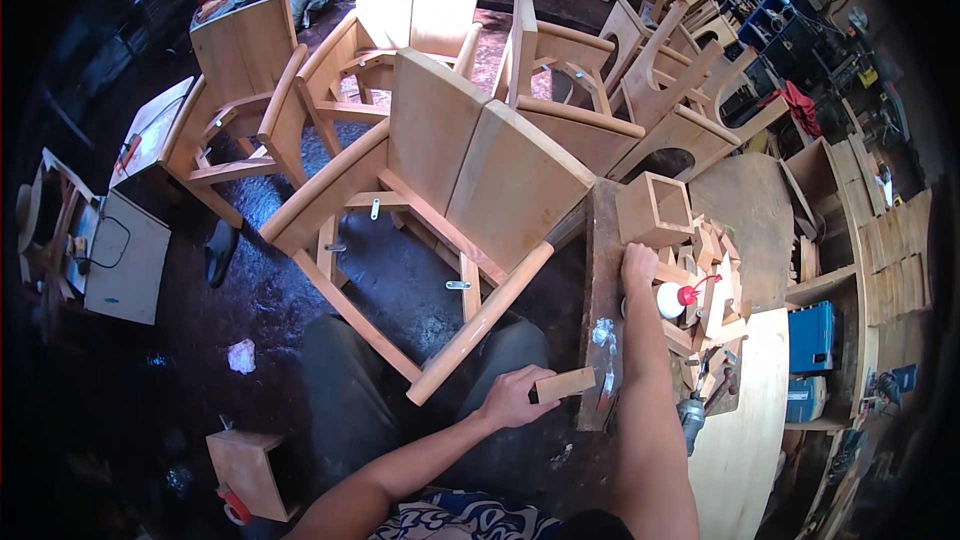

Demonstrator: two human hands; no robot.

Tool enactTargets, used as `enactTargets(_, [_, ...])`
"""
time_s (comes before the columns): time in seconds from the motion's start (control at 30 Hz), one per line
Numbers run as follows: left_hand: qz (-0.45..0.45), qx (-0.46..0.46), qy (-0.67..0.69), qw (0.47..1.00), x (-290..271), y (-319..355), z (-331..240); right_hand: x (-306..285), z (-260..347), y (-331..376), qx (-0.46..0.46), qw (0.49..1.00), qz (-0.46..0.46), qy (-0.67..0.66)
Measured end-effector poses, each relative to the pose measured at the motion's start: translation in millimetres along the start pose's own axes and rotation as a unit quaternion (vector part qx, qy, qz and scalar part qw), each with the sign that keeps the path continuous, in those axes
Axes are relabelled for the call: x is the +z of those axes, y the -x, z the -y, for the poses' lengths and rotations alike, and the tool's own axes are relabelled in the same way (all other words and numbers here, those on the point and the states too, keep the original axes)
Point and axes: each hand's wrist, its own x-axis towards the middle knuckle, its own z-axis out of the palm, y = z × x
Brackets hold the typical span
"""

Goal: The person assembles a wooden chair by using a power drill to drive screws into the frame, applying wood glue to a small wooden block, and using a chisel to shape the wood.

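1. Pinching small wood block (570, 384) w/ L hand (512, 400), lower ctr of frame, nr wooden chair (525, 165).
2. Got R hand (640, 265) at left edge of offcuts (716, 305), right of ctr, just below wood box (637, 218); can't tell grip.
3. See white bottle (670, 298) amid offcuts.

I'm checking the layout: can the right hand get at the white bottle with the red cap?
Probably yes: the right hand is close by, and the red cap shows uncovered, though wood pieces crowd the white bottle.
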Motion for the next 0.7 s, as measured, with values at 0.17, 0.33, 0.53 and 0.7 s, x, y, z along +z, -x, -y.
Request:
enactTargets(0.17, [0.012,0.021,0.017,1.000,9.4,-1.9,-7.1,-6.0,-15.7,22.7,0.053,0.995,-0.022,-0.086])
enactTargets(0.33, [-0.019,0.021,0.001,1.000,4.6,-2.0,-11.2,-119.1,17.9,115.4,0.093,0.924,-0.067,-0.365])
enactTargets(0.53, [-0.025,0.014,-0.005,1.000,8.6,12.1,-2.7,-128.7,-25.6,358.2,0.008,0.536,0.159,-0.829])
enactTargets(0.7, [-0.009,-0.022,0.005,1.000,7.0,18.2,-3.7,-15.1,-82.5,472.2,0.257,0.535,0.175,-0.786])
